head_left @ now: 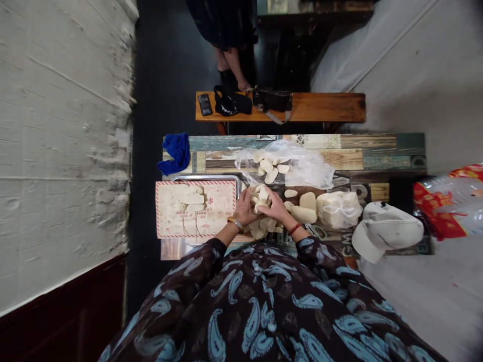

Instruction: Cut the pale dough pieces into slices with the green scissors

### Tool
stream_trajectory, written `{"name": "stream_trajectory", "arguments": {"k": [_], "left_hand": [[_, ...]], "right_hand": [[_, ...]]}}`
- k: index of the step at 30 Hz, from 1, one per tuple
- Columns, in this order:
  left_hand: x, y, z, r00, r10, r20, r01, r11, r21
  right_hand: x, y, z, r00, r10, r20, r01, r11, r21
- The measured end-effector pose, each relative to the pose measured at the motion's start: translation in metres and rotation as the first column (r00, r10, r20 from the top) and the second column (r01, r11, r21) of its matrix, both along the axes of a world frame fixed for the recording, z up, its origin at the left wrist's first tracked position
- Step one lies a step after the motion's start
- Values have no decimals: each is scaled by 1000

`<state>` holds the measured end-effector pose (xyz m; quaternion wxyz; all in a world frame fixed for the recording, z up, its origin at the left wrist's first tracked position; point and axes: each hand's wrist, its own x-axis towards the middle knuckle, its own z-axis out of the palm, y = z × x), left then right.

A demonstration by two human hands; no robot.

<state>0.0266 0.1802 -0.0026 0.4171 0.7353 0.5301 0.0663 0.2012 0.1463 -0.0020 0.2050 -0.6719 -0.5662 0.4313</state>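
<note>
My left hand (245,208) and my right hand (276,207) are curled around the two sides of a clump of pale food slices (260,195); their exact kind I cannot make out. Loose slices (260,229) lie in a pile just below my hands, partly covered by them. Beyond my fingers, more slices (269,168) rest on a clear plastic bag (309,168). Beside my right hand lie thick uncut pale pieces (304,213). To the left of my left hand, a printed paper sheet (215,221) on a metal tray (237,179) carries several pale pieces (195,198).
A knotted bag of pale pieces (338,208) and a white cap (387,229) sit to the right, near red-printed plastic packaging (433,213). A blue cloth (175,152) lies at the far left corner. Behind the table stand a wooden bench (324,106) and a person (226,30).
</note>
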Motion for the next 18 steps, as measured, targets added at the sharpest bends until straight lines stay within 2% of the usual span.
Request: {"name": "stream_trajectory", "arguments": {"k": [3,6,9,12,15,18], "left_hand": [[4,2,0,999,31,-16,-32,999,-43],[8,2,7,998,55,23,-53,996,-75],[11,-4,27,993,70,91,-66,997,-46],[23,-6,58,988,53,148,-57,998,23],[47,13,82,981,23,192,-45,993,109],[78,55,82,977,-35,208,6,990,140]], "right_hand": [[-7,5,-2,999,0,-46,1,1000,22],[-15,7,4,994,-71,-81,73,997,32],[-15,3,22,983,-160,-88,165,985,48],[-1,1,49,965,-238,-109,248,965,86],[23,17,69,937,-318,-143,336,933,127],[51,48,67,920,-335,-203,365,921,135]]}}
